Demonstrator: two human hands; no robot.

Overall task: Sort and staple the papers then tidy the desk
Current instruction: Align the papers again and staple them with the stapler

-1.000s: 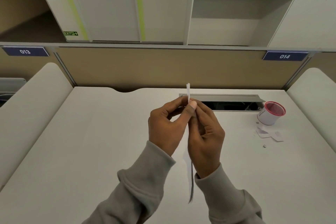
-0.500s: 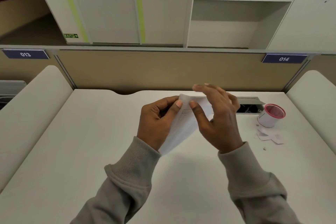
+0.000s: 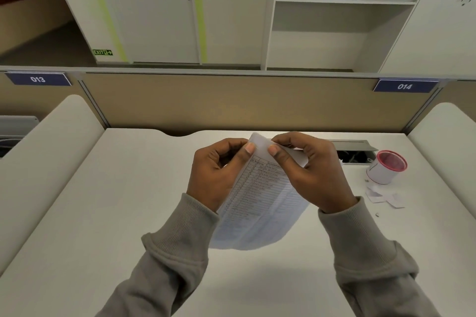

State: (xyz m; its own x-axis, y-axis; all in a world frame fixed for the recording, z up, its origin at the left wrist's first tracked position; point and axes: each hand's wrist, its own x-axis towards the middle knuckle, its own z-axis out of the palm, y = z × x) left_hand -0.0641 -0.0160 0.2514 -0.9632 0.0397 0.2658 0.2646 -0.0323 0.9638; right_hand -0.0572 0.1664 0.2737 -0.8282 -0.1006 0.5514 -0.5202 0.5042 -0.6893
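A white sheet of paper (image 3: 260, 203) printed with a table of rows hangs in the air above the middle of the white desk (image 3: 103, 213), its printed face toward me. My left hand (image 3: 216, 172) pinches its top edge on the left with thumb and fingers. My right hand (image 3: 314, 170) pinches the same top edge on the right, thumb on the front. The lower part of the sheet droops and curls between my grey sleeves. No stapler is in view.
A small white cup with a red rim (image 3: 386, 167) stands at the right of the desk, with a few paper scraps (image 3: 383, 195) in front of it. An open cable slot with a grey lid (image 3: 355, 152) lies behind my right hand. Padded dividers flank the desk.
The paper was edge-on and upright between both hands; it has turned so its printed face shows, and my hands have spread apart along its top edge.
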